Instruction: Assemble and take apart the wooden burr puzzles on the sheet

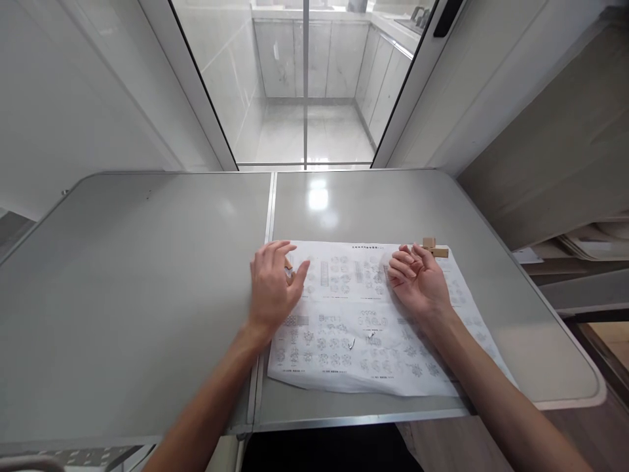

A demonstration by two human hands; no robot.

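Observation:
A large printed paper sheet (344, 347) with small diagrams lies on the grey table. Over its upper left corner is my left hand (275, 282), palm down, fingers curved and thumb apart; a small wooden piece (287, 264) shows between thumb and fingers, and whether it is gripped is unclear. My right hand (417, 278) rests near the sheet's upper right, palm turned up, fingers loosely curled with nothing visible in them. Just behind it, wooden blocks (438, 252) sit at the sheet's top edge. Two tiny silvery bits (351, 344) lie on the paper.
The folding table (147, 295) has a metal seam running front to back left of the sheet. Beyond the far edge stands a glass door (334, 131). Shelves with stacked items (597, 242) are at the right.

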